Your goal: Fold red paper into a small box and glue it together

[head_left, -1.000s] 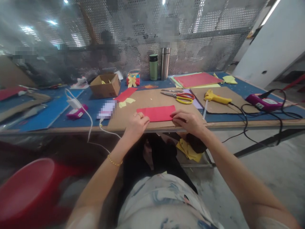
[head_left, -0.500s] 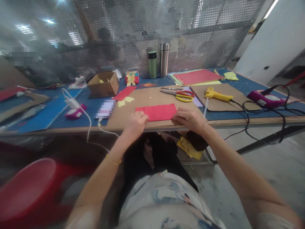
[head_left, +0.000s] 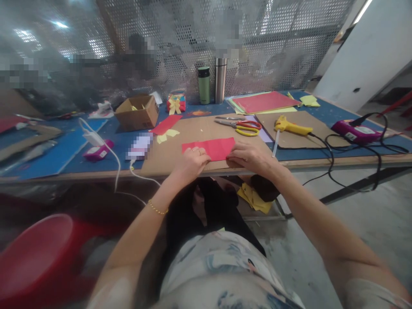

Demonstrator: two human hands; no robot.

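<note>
A strip of red paper (head_left: 219, 148) with faint crease lines lies on a brown cardboard sheet (head_left: 180, 128) at the table's front edge. My left hand (head_left: 195, 161) rests over its near left part, fingers bent and pressed together on the lower edge. At the lower right corner, my right hand (head_left: 246, 155) pinches the same paper between thumb and fingers. Just behind the paper lie red-handled scissors (head_left: 249, 125) and a yellow-handled pair (head_left: 247, 131). To the left are a smaller red paper piece (head_left: 166, 124) and pale yellow paper cutouts (head_left: 168, 135).
A yellow glue gun (head_left: 292, 126) with a black cord lies on cardboard at right, near a purple box (head_left: 357, 131). Behind stand a cardboard box (head_left: 137, 113), a green tumbler (head_left: 204, 86), a steel flask (head_left: 220, 81) and stacked coloured sheets (head_left: 265, 102). A white cable hangs at left.
My left hand has slid rightward along the near edge of the red paper. My right hand stays at the right corner, slightly closer to the left hand. The whole view has shifted a little.
</note>
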